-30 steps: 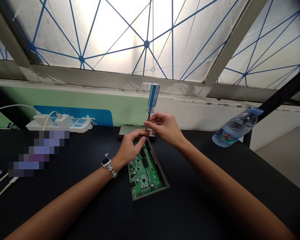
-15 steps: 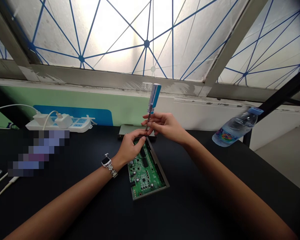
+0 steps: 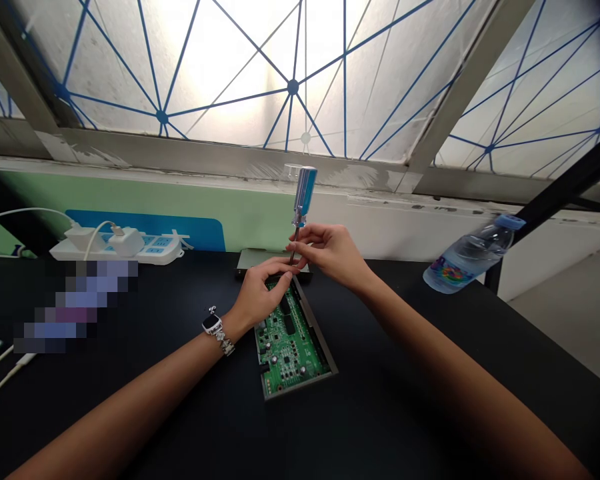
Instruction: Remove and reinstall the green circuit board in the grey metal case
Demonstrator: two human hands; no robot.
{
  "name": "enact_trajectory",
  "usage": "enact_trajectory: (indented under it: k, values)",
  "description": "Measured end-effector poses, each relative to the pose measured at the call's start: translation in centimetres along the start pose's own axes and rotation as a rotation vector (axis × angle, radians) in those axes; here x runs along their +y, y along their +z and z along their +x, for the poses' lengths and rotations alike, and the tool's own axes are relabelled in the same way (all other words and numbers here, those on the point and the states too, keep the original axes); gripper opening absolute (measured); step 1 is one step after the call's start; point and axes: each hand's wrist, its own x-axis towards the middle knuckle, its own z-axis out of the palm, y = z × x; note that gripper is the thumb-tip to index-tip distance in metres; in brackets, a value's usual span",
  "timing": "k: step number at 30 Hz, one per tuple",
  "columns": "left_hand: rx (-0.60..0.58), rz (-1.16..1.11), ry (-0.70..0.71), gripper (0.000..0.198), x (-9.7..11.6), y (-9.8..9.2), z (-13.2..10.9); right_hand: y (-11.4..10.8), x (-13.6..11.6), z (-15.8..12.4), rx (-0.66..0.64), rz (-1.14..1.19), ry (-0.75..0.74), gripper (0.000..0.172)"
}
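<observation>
Black tabletop (image 3: pixel 225 433), one, spanning the near and middle ground. Green circuit board (image 3: pixel 293 347), one, seated in a grey-rimmed frame (image 3: pixel 321 333), lying at centre with its far end under the hands. Power strip (image 3: pixel 157 245), white, with plugs fitted, far left. Capped bottle (image 3: pixel 473 257), clear, with a coloured label, far right. Metal case (image 3: pixel 253 259), pale-topped, far centre, just beyond the board and partly hidden by the hands. Right hand (image 3: pixel 333 257), thumb and fingers narrowed in a pinch on the shaft of the screwdriver; half a second earlier these fingers are more fanned. Left hand (image 3: pixel 263 293), palm down over the far part of the board, thumb and forefinger close together beside the shaft's lower end; whether they grip anything cannot be told. Screwdriver, one, blue-striped clear handle (image 3: pixel 305 193) uppermost, tip masked by fingers; the handle now stands a little more upright and shows its blue stripe on another side, while board and left hand keep their places. Judgement: a fresh grip between turns, with the driving work at the far end in progress. Wristwatch (image 3: pixel 212 324), on the left wrist.
</observation>
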Motion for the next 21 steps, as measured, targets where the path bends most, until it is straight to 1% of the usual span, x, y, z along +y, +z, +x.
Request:
enact_trajectory:
  k: [9, 11, 13, 16, 18, 21]
  values:
    - [-0.008, -0.004, -0.024, 0.022, 0.0, 0.1, 0.1, 0.8, 0.0, -0.2, 0.122, -0.111, -0.048, 0.017]
    - [-0.008, -0.010, -0.024, 0.023, -0.1, 0.1, 0.1, 0.7, 0.0, -0.2, 0.105, -0.139, -0.050, 0.018]
    - [-0.005, -0.014, -0.025, 0.023, -0.1, 0.1, 0.1, 0.4, 0.0, -0.2, 0.038, -0.124, -0.054, 0.022]
    - [0.002, -0.018, -0.026, 0.022, -0.2, 0.1, 0.1, -0.1, 0.1, -0.1, -0.071, -0.041, -0.040, 0.030]
    - [0.001, -0.022, -0.026, 0.021, -0.2, 0.1, 0.1, -0.3, 0.1, -0.1, -0.080, -0.019, -0.033, 0.026]
    - [-0.005, -0.028, -0.028, 0.021, -0.3, 0.1, 0.0, -0.2, 0.0, -0.2, -0.022, -0.044, -0.039, 0.018]
